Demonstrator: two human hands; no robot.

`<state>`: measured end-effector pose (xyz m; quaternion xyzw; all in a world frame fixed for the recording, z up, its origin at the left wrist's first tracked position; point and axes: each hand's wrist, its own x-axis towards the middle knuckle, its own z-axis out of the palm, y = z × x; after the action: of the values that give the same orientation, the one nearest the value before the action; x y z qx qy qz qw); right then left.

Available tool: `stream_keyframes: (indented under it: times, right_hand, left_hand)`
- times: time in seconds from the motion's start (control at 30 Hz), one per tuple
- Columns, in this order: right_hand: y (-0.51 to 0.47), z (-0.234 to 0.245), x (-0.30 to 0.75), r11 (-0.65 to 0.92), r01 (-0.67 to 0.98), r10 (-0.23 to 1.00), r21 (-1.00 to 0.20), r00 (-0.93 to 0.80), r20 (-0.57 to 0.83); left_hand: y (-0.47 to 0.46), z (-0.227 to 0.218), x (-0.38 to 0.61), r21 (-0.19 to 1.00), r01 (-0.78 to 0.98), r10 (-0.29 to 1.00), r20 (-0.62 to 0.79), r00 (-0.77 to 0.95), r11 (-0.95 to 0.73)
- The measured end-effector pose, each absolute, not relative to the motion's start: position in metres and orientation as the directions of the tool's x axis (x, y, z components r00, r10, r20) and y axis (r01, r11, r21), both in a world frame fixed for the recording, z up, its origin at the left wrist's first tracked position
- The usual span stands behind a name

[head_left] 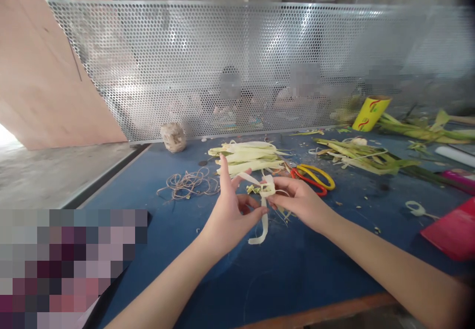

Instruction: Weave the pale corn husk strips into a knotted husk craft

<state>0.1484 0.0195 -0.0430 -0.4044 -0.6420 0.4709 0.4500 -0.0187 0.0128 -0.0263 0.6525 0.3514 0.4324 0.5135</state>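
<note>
Through the head camera, I have both hands close together over the blue table [218, 289], with a pale strip [264, 227] between them. My right hand [300, 200] pinches the strip's folded loop between thumb and fingers. My left hand [232, 208] has its index finger raised and its thumb at the tail hanging toward the near side; I cannot tell whether it grips. Just beyond the hands lies a pile of pale leaves [252, 158], with scissors [331, 183] to the right and tangled string [189, 183] left.
</note>
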Motion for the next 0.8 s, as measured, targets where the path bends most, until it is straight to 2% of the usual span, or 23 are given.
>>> stream_keyframes:
  times: [0.13,0.33,0.43,0.53,0.63,0.8]
  right_hand:
    - [0.0193,-0.0437,0.1488,0.221,0.058,0.933,-0.974,-0.302,0.194]
    - [0.0221,-0.0485,0.15,0.199,-0.091,0.952,-0.976,-0.217,0.215]
    - [0.0217,-0.0477,0.1503,0.194,-0.095,0.952,-0.976,-0.224,0.211]
    - [0.02,-0.0444,0.1501,0.207,-0.021,0.935,-0.978,-0.289,0.204]
    - [0.0175,-0.0411,0.1501,0.274,0.123,0.911,-0.954,-0.351,0.217]
    - [0.0123,-0.0401,0.1497,0.455,0.332,0.878,-0.826,-0.319,0.356]
  left_hand:
    - [0.0111,-0.0265,-0.0175,0.977,-0.01,0.895,0.199,0.398,-0.212]
    - [0.0098,-0.0321,-0.0158,0.986,-0.002,0.873,0.146,0.465,-0.164]
    - [0.0094,-0.0332,-0.0164,0.983,0.007,0.871,0.159,0.465,-0.184]
    - [0.0083,-0.0322,-0.0172,0.976,-0.027,0.875,0.204,0.439,-0.214]
    - [0.0075,-0.0313,-0.0167,0.976,-0.078,0.877,0.217,0.428,-0.204]
    - [0.0076,-0.0298,-0.0121,0.983,-0.134,0.91,0.168,0.379,-0.126]
